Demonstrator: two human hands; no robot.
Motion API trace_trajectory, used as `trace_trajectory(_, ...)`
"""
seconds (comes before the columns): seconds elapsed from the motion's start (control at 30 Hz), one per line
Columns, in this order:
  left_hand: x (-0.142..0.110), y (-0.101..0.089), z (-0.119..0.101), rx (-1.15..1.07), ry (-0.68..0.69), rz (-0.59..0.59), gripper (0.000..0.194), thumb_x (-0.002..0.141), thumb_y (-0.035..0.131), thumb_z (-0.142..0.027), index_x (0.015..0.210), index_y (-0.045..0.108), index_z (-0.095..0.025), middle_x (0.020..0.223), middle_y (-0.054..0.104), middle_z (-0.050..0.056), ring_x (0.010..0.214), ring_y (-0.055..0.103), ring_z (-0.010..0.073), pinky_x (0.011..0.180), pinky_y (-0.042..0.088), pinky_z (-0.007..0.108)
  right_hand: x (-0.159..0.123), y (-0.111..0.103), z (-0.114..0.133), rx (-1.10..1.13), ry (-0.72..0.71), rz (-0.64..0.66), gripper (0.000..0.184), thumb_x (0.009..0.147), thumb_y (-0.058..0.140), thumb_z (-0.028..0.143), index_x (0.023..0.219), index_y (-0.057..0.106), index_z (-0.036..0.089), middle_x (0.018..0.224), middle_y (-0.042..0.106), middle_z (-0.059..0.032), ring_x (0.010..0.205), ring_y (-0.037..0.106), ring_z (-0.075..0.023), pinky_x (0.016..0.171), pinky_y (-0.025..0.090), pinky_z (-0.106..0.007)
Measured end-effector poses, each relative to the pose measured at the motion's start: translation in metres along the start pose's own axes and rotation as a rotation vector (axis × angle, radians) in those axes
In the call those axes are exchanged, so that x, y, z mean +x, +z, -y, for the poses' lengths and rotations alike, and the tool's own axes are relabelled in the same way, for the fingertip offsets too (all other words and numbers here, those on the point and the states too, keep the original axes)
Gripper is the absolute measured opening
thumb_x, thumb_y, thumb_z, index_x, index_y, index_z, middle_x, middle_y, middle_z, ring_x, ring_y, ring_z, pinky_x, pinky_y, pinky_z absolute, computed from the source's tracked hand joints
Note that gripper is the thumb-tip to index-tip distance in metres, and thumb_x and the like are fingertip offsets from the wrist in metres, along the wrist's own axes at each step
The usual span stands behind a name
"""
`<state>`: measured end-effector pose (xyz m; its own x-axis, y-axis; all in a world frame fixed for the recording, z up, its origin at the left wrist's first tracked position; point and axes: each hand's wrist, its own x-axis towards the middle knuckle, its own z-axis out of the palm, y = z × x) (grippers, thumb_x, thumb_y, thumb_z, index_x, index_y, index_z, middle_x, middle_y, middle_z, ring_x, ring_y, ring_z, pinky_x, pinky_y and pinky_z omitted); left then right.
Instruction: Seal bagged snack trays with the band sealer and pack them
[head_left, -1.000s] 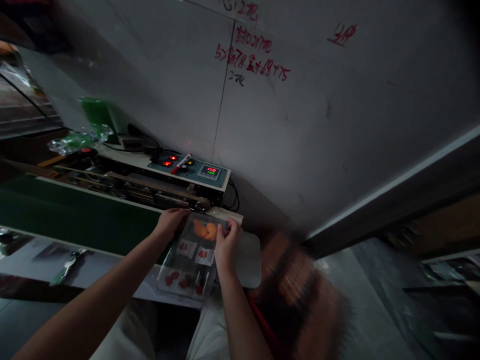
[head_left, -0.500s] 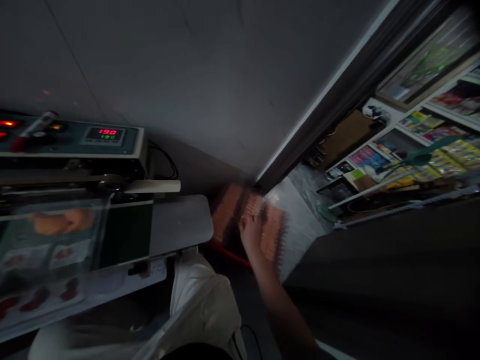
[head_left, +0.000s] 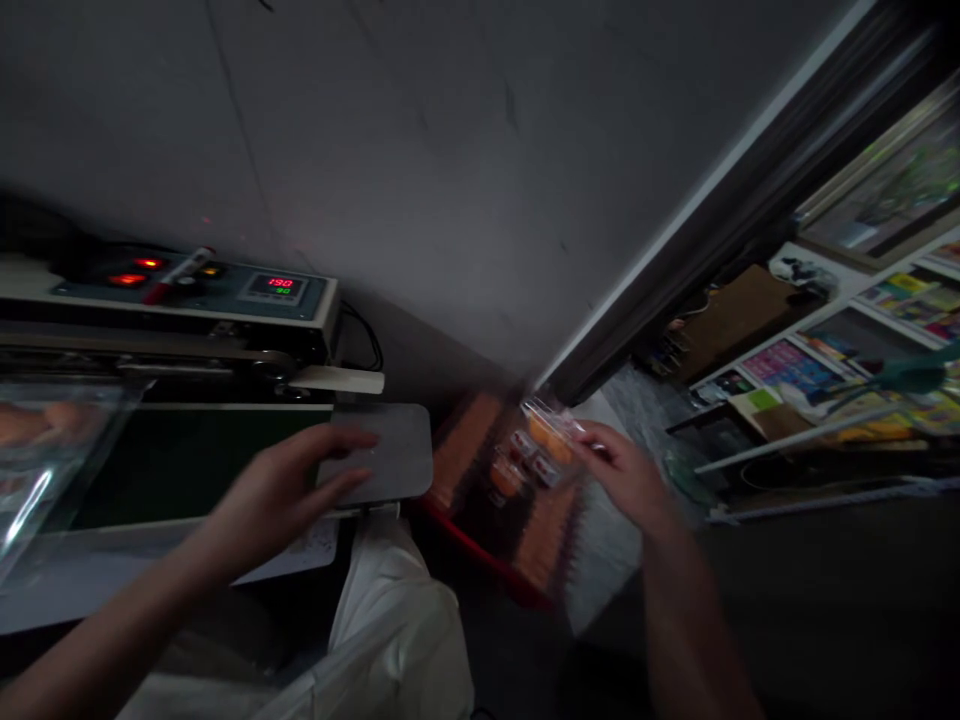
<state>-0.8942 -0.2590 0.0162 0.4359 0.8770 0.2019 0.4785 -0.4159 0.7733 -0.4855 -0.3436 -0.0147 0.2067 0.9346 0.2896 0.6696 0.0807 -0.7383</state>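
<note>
My right hand (head_left: 619, 470) pinches the edge of a clear plastic bag (head_left: 551, 445), which holds an orange item and small white packets. That bag hangs over a red basket (head_left: 480, 548) of orange and dark packages (head_left: 469, 450). Over the grey end plate (head_left: 405, 450) of a sealing machine (head_left: 202, 295) is my left hand (head_left: 307, 475), fingers apart and holding nothing; I cannot tell whether it touches the plate. Another clear bag (head_left: 56, 460) with an orange item lies on the machine's green belt (head_left: 195, 465), at the left edge.
Behind the belt, the machine's panel has a lit temperature display (head_left: 279, 287), and a red-and-white marker (head_left: 180, 275) lies across it. A grey wall (head_left: 420, 200) rises behind. Shelves (head_left: 810, 350) with colourful packs stand at the right, beyond a door frame (head_left: 697, 210).
My right hand has come up from the basket area and now shows a clear bag. My left hand has entered over the machine's end plate. The bag on the belt now appears farther left.
</note>
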Motion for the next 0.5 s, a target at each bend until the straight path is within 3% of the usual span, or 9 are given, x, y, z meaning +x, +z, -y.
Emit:
trace_trajectory(0.1, 0.039, 0.021, -0.034, -0.187, 0.184, 0.114, 0.077, 0.071, 0.084, -0.050, 0.139, 0.058, -0.024, 0.146, 0.058, 0.012, 0.133, 0.054, 0.0329, 0.112, 0.044, 0.047, 0.016, -0.027, 0.076, 0.140, -0.189, 0.065, 0.017, 0.091, 0.068, 0.038, 0.084, 0.070, 0.023, 0.112, 0.075, -0.0063, 0.105, 0.069, -0.0212, 0.088, 0.055, -0.032)
trace_trajectory(0.17, 0.054, 0.023, -0.047, -0.356, 0.223, 0.139, 0.093, 0.058, 0.094, -0.045, 0.140, 0.056, -0.024, 0.147, 0.057, 0.013, 0.133, 0.054, 0.0333, 0.109, 0.047, 0.044, 0.027, -0.018, 0.117, 0.267, -0.250, 0.123, 0.018, 0.089, 0.071, 0.038, 0.080, 0.070, 0.023, 0.106, 0.076, -0.0054, 0.099, 0.071, -0.0195, 0.084, 0.056, -0.030)
trace_trajectory(0.2, 0.057, 0.020, -0.048, -0.447, 0.186, 0.159, 0.087, 0.058, 0.094, -0.044, 0.135, 0.059, -0.023, 0.138, 0.063, 0.012, 0.123, 0.061, 0.0313, 0.100, 0.053, 0.040, 0.032, -0.006, 0.131, 0.352, -0.258, 0.161, 0.019, 0.088, 0.074, 0.040, 0.079, 0.070, 0.023, 0.103, 0.076, -0.0052, 0.095, 0.071, -0.0191, 0.081, 0.057, -0.029)
trace_trajectory(0.27, 0.052, 0.012, -0.041, -0.605, 0.010, 0.158, 0.060, 0.067, 0.088, -0.046, 0.118, 0.067, -0.021, 0.104, 0.073, 0.007, 0.086, 0.070, 0.0215, 0.068, 0.057, 0.028, 0.044, 0.032, 0.146, 0.593, -0.214, 0.209, 0.023, 0.084, 0.077, 0.046, 0.084, 0.070, 0.024, 0.104, 0.077, -0.0052, 0.093, 0.072, -0.0196, 0.080, 0.058, -0.030)
trace_trajectory(0.33, 0.038, 0.004, -0.023, -0.692, -0.201, 0.056, 0.045, 0.074, 0.081, -0.051, 0.103, 0.067, -0.019, 0.076, 0.067, 0.000, 0.055, 0.058, 0.0121, 0.046, 0.044, 0.020, 0.053, 0.083, 0.144, 0.875, -0.089, 0.227, 0.041, 0.078, 0.080, 0.055, 0.105, 0.068, 0.027, 0.113, 0.075, -0.0061, 0.097, 0.073, -0.0222, 0.082, 0.059, -0.034)
trace_trajectory(0.4, 0.022, 0.000, 0.001, -0.738, -0.328, -0.093, 0.047, 0.072, 0.082, -0.053, 0.101, 0.066, -0.018, 0.070, 0.063, -0.002, 0.048, 0.050, 0.0090, 0.041, 0.038, 0.018, 0.057, 0.142, 0.133, 1.073, 0.086, 0.233, 0.068, 0.070, 0.082, 0.062, 0.125, 0.061, 0.028, 0.119, 0.074, -0.0079, 0.103, 0.072, -0.0257, 0.085, 0.059, -0.039)
trace_trajectory(0.5, 0.006, 0.001, 0.035, -0.799, -0.419, -0.199, 0.057, 0.068, 0.086, -0.052, 0.107, 0.064, -0.018, 0.084, 0.069, 0.002, 0.062, 0.061, 0.0129, 0.049, 0.046, 0.019, 0.052, 0.223, 0.113, 1.039, 0.228, 0.145, 0.068, 0.072, 0.080, 0.063, 0.123, 0.063, 0.022, 0.115, 0.074, -0.0092, 0.105, 0.070, -0.0267, 0.090, 0.058, -0.040)
